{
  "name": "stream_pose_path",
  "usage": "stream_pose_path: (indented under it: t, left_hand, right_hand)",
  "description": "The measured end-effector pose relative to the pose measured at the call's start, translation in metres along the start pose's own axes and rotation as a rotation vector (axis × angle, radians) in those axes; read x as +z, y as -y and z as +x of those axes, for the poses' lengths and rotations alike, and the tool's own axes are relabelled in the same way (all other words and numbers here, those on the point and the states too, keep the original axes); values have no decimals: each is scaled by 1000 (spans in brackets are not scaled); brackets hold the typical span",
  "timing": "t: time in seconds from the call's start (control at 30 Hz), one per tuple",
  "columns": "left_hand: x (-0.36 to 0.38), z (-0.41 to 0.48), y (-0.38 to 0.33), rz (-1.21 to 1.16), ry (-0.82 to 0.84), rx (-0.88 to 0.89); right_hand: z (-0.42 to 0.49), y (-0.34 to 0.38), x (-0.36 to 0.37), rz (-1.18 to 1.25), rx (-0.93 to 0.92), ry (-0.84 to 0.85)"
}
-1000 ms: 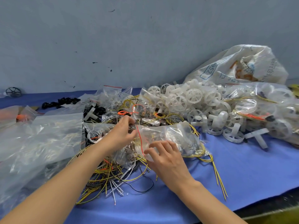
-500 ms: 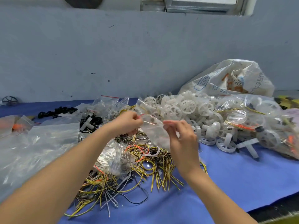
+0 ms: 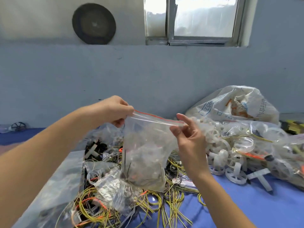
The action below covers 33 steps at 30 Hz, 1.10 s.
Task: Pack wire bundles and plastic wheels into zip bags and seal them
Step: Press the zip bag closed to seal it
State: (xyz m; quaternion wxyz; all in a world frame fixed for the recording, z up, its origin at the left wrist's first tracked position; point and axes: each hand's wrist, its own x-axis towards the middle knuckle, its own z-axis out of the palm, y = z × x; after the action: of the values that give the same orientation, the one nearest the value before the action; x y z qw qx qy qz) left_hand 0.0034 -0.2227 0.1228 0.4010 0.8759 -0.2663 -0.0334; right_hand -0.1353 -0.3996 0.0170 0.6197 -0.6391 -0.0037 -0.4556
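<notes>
Here the left hand (image 3: 115, 111) and right hand (image 3: 185, 134) each pinch an end of the clear, red-striped plastic zip bag (image 3: 144, 150), above the far tangle of yellow wires (image 3: 169, 198)

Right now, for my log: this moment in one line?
left hand pinches zip bag top | right hand pinches other corner | bag above wires

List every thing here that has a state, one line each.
zip bag, held up by its top, filled; seal unclear.
left hand, pinches the bag's top left corner.
right hand, pinches the top right corner.
wires, tangled in a loose heap.
white plastic wheels, piled loose.
printed sack, slumped behind the wheels.
</notes>
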Motion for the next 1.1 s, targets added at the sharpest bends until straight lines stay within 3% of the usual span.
stream_pose_path:
  t: [0.3,0.57,0.7,0.87,1.1]
  left_hand:
    - [1,-40,22,-228,8,-21]
    - [70,-3,89,-580,-139,-162]
    - [88,17,126,-498,-219,-89]
    - [107,36,148,-430,-148,-63]
    - [112,38,163,-716,-212,-79]
  right_hand:
    - [13,1,4,207,58,130]
    - [30,-92,17,172,327,102]
    - [41,-129,15,147,343,113]
    - [53,-156,19,172,398,131]
    - [52,-166,21,257,506,89]
